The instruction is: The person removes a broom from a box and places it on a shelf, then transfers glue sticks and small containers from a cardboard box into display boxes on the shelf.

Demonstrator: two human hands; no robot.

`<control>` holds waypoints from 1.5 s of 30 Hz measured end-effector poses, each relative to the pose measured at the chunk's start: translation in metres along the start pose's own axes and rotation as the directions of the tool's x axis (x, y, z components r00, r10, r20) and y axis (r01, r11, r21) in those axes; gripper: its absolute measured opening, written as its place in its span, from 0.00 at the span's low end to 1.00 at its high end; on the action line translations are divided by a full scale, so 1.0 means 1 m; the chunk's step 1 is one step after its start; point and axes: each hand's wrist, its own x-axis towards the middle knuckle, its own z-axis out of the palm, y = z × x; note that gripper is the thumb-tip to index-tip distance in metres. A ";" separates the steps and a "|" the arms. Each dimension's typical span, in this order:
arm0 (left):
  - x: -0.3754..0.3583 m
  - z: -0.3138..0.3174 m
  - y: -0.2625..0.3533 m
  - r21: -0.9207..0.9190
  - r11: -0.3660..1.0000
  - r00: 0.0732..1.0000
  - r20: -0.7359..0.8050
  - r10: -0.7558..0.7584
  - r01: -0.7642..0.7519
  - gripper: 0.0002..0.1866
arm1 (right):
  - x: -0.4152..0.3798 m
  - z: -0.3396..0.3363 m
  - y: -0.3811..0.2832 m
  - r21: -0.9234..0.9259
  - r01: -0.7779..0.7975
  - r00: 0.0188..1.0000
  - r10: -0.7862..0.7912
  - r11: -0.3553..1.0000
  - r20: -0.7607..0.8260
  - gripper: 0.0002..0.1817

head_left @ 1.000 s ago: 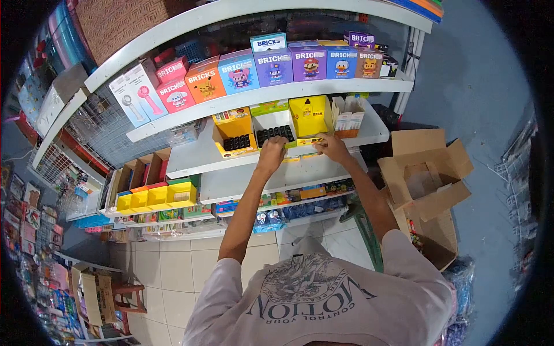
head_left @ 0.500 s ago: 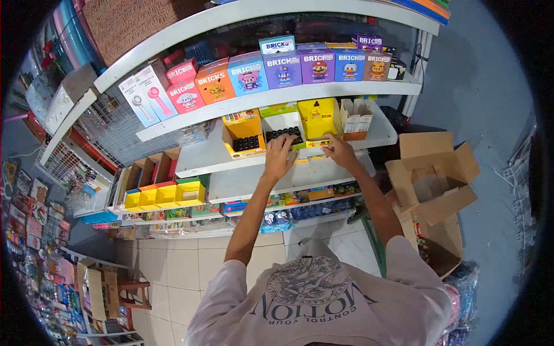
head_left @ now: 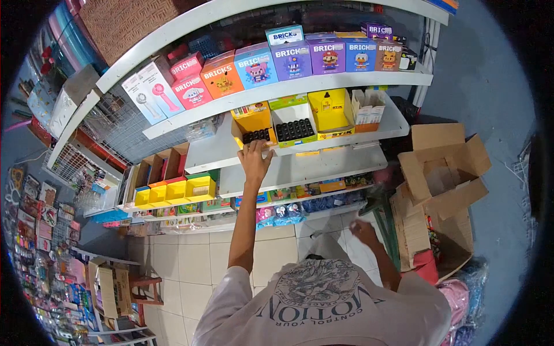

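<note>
My left hand (head_left: 254, 161) is at the front of an orange-yellow display box (head_left: 238, 126), fingers over its front lip and thumb apart. Rows of black-topped items (head_left: 255, 136) stand inside this box, partly hidden by the fingers. Beside it is a white and green box (head_left: 312, 137) with rows of black-capped pieces (head_left: 294, 129). Further right, a yellow STIK box (head_left: 330, 118) has one small yellow bottle (head_left: 327, 102) at its back. My right hand (head_left: 365, 232) hangs low, away from the shelf; blur hides its fingers.
Toy boxes marked BRICKS (head_left: 293, 62) line the shelf above. A white carton (head_left: 368, 109) stands at the shelf's right end. Yellow bins (head_left: 176, 193) sit lower left. Open cardboard boxes (head_left: 441, 167) are stacked on the right, and a wooden stool (head_left: 147, 291) stands lower left.
My left hand has moved left from the white and green box to the orange-yellow one. My right hand has left the yellow STIK box and dropped toward my body. The view has shifted slightly.
</note>
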 end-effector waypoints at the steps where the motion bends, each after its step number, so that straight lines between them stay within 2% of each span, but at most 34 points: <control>1: 0.002 0.000 -0.001 -0.013 1.000 1.000 0.004 -0.005 0.005 0.20 | -0.022 -0.006 -0.011 0.171 -0.154 0.987 0.142 0.973 0.079 0.09; 2: 0.002 -0.002 -0.001 -0.024 1.000 1.000 0.013 -0.012 0.012 0.19 | -0.045 -0.012 -0.021 0.323 -0.314 0.946 0.266 0.893 0.184 0.08; 5: -0.002 -0.003 -0.002 -0.045 0.999 0.999 -0.032 -0.005 0.004 0.18 | -0.095 -0.014 -0.021 0.495 -0.381 0.923 0.354 0.781 0.151 0.07; 8: -0.001 -0.003 0.002 -0.047 0.999 0.999 -0.051 -0.003 0.001 0.18 | -0.122 -0.009 -0.015 0.453 -0.456 0.886 0.439 0.766 0.149 0.07; 10: -0.002 -0.007 0.008 -0.044 0.999 0.999 -0.047 -0.014 0.012 0.18 | -0.135 0.006 0.009 0.426 -0.380 0.923 0.367 0.821 0.116 0.06; 12: -0.001 -0.010 0.014 -0.037 0.999 0.998 -0.058 -0.032 0.030 0.19 | -0.131 -0.002 0.002 0.343 -0.322 0.946 0.312 0.882 0.086 0.07; 13: -0.001 -0.008 0.015 -0.027 0.999 0.996 -0.086 -0.024 0.022 0.19 | -0.126 -0.009 -0.011 0.411 -0.411 0.908 0.403 0.814 0.111 0.07; 14: -0.001 -0.005 0.013 -0.018 1.000 0.994 -0.107 -0.010 0.008 0.19 | -0.123 -0.008 -0.012 0.483 -0.297 0.947 0.319 0.824 0.040 0.07; 16: -0.001 0.002 0.011 -0.007 1.000 0.988 -0.156 0.015 -0.016 0.19 | -0.116 -0.009 -0.011 0.414 -0.386 0.914 0.401 0.824 0.053 0.07; 19: -0.003 0.003 0.010 -0.029 1.000 0.987 -0.161 0.004 -0.009 0.20 | -0.113 -0.017 -0.021 0.418 -0.387 0.914 0.401 0.822 0.059 0.12; 26: -0.002 -0.003 0.017 -0.015 1.000 0.984 -0.176 0.003 -0.006 0.20 | -0.110 -0.024 -0.031 0.345 -0.432 0.899 0.429 0.833 0.090 0.12; 35: -0.005 0.007 0.018 0.005 1.000 0.982 -0.190 0.018 -0.017 0.21 | -0.128 -0.016 -0.024 0.361 -0.491 0.862 0.501 0.793 0.073 0.10; 38: -0.005 0.010 0.021 0.024 1.000 0.976 -0.216 0.015 -0.010 0.22 | -0.136 -0.009 -0.018 0.474 -0.488 0.856 0.507 0.733 0.098 0.10; 44: -0.007 0.020 0.019 0.036 0.999 0.976 -0.219 0.001 0.007 0.22 | -0.133 -0.005 -0.017 0.415 -0.520 0.839 0.537 0.747 0.085 0.08; 45: -0.008 0.021 0.018 0.033 0.999 0.977 -0.212 -0.001 0.008 0.23 | -0.133 -0.003 -0.014 0.523 -0.480 0.855 0.510 0.704 0.099 0.08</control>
